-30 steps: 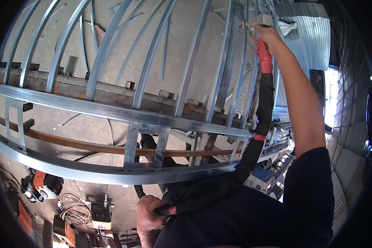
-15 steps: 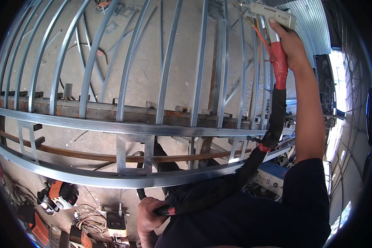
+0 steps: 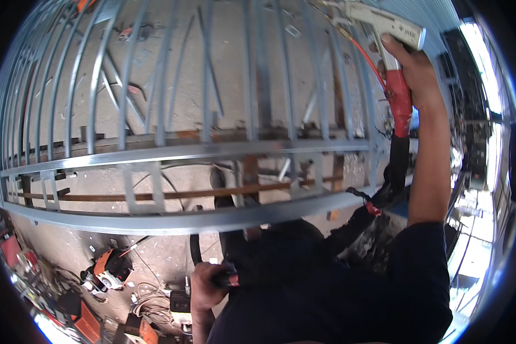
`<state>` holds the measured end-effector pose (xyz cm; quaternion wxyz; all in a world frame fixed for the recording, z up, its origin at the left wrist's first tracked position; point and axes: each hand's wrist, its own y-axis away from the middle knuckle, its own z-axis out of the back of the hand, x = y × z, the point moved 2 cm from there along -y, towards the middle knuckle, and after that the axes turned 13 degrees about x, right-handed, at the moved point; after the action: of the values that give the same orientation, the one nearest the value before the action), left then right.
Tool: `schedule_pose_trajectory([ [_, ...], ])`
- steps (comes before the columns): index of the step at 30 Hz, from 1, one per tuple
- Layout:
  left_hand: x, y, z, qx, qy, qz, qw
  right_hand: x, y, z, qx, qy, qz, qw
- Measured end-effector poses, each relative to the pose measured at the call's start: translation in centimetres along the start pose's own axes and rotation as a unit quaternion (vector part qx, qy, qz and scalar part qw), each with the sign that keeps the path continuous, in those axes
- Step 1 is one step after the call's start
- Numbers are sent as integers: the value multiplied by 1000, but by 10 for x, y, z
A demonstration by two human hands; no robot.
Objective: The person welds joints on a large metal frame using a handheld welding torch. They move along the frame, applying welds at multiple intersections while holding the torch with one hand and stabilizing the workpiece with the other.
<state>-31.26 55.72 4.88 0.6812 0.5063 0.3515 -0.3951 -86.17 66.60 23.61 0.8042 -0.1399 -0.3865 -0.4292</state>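
Note:
At the upper right, my right hand (image 3: 423, 77) is closed around the grip of a pale handheld welding gun (image 3: 390, 26), its thumb lying along the side. Red tape wraps the lower handle, and a thin orange-red line runs beside it toward the nozzle, which is near the top edge of the picture. A thick black-sleeved cable (image 3: 400, 157) hangs from the handle and passes in front of my body. Low in the middle, my left hand (image 3: 207, 286) is wrapped around this cable near a red band. The gun is over a silver metal railing frame (image 3: 155, 222); I cannot tell whether it touches.
Many upright bars (image 3: 206, 69) rise from the frame's double rails. A brown rusty bar (image 3: 97, 198) lies between the rails. On the floor at lower left are an orange-and-black machine (image 3: 110, 266), coiled hoses (image 3: 152, 309) and boxes. Loose metal strips (image 3: 120, 97) lie behind the bars.
The view has shifted and blurred, so the railing sits higher and turned. My right hand with the welding gun appears slightly farther right and lower. Both hands keep their hold.

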Motion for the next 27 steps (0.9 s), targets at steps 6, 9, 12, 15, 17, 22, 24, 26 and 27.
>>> schedule_pose_trajectory([
  [6,-35,-11,-108,38,-68,-3,997,-86,134,87,5,-29,-32,999],
  [9,-45,-22,-181,76,-100,-39,991,-150,202,133,2,-30,-41,999],
  [12,-53,-39,-248,92,-109,-64,988,-221,258,162,-22,13,-45,999],
  [15,-34,-66,-295,124,-153,-57,979,-289,286,167,-23,-46,-38,998],
  [17,-16,-77,-316,133,-200,-14,971,-312,301,162,-2,-40,-69,997],
  [22,29,-74,-334,154,-312,30,937,-350,333,121,35,10,-133,990],
  [24,45,-76,-340,177,-363,54,913,-341,344,98,2,12,-116,993],
  [26,57,-76,-342,189,-396,58,897,-325,349,75,-18,26,-111,993],
  [27,61,-79,-345,198,-411,57,888,-320,351,66,-27,45,-110,993],
])
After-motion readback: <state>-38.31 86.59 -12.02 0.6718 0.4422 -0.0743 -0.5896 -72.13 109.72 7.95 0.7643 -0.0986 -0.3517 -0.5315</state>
